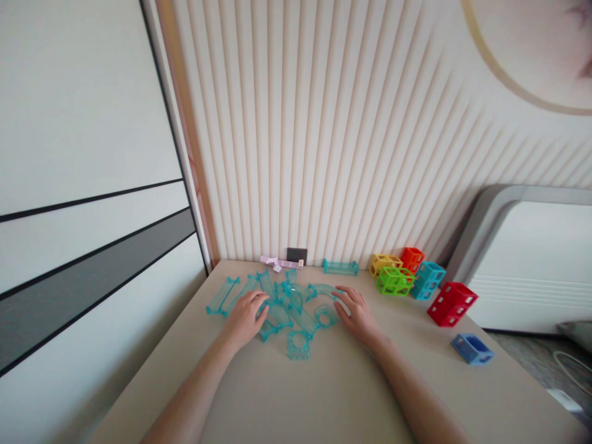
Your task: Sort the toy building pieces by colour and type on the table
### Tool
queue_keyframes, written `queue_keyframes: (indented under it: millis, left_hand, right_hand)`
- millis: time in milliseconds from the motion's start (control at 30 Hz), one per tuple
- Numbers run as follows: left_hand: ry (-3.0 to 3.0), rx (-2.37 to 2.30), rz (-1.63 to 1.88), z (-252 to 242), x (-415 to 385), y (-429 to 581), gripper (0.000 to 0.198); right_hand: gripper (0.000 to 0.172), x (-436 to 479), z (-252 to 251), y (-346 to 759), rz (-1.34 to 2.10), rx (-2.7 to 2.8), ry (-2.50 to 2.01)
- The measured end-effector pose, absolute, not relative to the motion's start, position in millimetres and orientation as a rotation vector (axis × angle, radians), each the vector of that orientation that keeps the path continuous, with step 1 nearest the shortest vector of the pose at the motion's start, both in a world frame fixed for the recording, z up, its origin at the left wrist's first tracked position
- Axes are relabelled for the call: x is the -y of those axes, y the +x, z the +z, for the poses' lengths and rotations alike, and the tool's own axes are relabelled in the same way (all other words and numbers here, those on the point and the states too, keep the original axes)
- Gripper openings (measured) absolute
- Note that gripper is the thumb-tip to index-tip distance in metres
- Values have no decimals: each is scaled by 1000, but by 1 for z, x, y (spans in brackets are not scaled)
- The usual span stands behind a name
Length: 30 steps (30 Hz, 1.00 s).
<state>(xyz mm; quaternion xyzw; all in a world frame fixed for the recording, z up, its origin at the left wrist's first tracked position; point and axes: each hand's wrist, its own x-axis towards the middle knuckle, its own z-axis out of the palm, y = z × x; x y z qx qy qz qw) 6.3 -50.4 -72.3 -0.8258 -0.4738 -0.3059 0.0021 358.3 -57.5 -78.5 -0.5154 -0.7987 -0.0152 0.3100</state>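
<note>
A heap of clear teal plastic track pieces (296, 305) lies on the beige table (324, 394) near the wall. My left hand (246, 317) rests on the heap's left side, fingers stretched out over the pieces. My right hand (357, 314) lies flat at the heap's right edge, fingers spread and touching a curved piece (322, 290). Neither hand grips anything. One square teal piece (298, 345) sits nearest me, between my hands.
Coloured open block frames stand at the right: yellow (385, 264), orange (412, 258), green (394, 281), teal (428, 279), red (452, 303), and a small blue one (472, 348). A straight teal piece (341, 267), a lilac piece (280, 263) and a dark socket (296, 254) sit by the ribbed wall.
</note>
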Motion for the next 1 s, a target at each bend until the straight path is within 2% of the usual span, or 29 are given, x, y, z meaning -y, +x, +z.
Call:
queue_keyframes:
  millis: [333, 767, 1000]
  left_hand:
    - [-2605, 1589, -1009, -85, 45, 5, 30]
    - [-2585, 1632, -1043, -78, 48, 6, 29]
    - [-2370, 1647, -1168, -71, 41, -8, 29]
  right_hand:
    - [26, 87, -54, 304, -31, 2443, -875]
    - [22, 86, -64, 301, 14, 2500, -851]
    - [21, 87, -63, 299, 8, 2485, -850]
